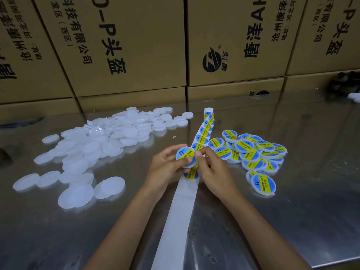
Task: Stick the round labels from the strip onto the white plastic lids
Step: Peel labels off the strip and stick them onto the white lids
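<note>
Item in hand: one round white plastic lid (185, 157) bearing a blue-and-yellow round label (186, 155), held above the steel table (292, 211) near centre. The left hand (167, 166) grips it by the rim, fingers curled round the far edge and thumb across the near face. The right hand (209, 168) has its fingers curled, thumb tip pressing the label's right edge.

Stock, unlabelled: loose heap of plain white lids (101, 147), left and far-left. Appear thin, light and fairly stiff, with smooth faces likely to slide on the steel. Best taken by the rim, leaving the flat face free.

Stock, labelled: pile of finished lids (251, 151), right, just beyond the right hand.

Label strip (204, 131): white backing paper carrying printed labels, running from a small roll at the far end toward the hands; the stripped length (175, 221) trails to the near edge. Soft and limp; will curl and drift unless held down. Labels judged thin and tacky, prone to creasing; lift by one edge and smooth outward from the centre.

Background: stacked brown cardboard cartons (136, 45) along the far side.
</note>
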`<act>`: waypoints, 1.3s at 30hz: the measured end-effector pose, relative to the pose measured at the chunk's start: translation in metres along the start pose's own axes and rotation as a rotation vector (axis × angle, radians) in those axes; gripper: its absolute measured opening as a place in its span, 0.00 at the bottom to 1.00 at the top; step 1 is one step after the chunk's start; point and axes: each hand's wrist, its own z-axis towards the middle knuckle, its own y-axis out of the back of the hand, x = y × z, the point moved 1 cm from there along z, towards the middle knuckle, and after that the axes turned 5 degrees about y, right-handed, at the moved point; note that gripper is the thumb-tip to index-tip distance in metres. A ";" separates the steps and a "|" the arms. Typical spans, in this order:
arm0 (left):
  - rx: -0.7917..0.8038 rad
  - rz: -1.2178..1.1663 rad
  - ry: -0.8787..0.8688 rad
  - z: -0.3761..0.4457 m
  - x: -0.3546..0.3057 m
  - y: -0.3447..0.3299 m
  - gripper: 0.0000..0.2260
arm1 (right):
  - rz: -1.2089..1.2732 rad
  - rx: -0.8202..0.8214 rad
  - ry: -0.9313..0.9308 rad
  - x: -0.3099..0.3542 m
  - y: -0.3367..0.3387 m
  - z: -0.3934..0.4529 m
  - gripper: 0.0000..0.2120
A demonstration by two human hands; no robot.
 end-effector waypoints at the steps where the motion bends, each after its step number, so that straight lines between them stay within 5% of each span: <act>1: 0.006 0.011 -0.008 0.000 0.000 0.000 0.18 | -0.005 0.009 -0.009 0.000 -0.001 0.000 0.13; 7: 0.088 0.037 -0.028 0.000 0.002 -0.002 0.19 | -0.031 0.022 -0.081 -0.002 -0.001 0.002 0.21; 13: -0.034 0.043 -0.028 0.000 0.000 -0.002 0.13 | 0.241 0.103 -0.155 -0.005 -0.003 0.006 0.21; 20: -0.105 -0.007 0.028 -0.001 -0.001 0.000 0.09 | 0.198 0.111 -0.196 -0.010 0.002 0.009 0.23; 24: -0.100 -0.044 0.095 -0.001 -0.005 0.002 0.10 | 0.179 -0.218 -0.360 -0.015 0.018 0.016 0.22; 28: -0.112 0.022 0.097 -0.001 -0.005 0.000 0.10 | 0.748 -0.468 -0.544 -0.026 0.040 0.021 0.18; 32: -0.120 0.093 0.079 -0.002 -0.003 0.000 0.09 | 1.035 -0.528 -0.599 -0.031 0.051 0.025 0.16; 39: -0.118 0.184 0.077 0.002 0.003 0.005 0.07 | 1.009 -0.501 -0.589 -0.031 0.050 0.027 0.07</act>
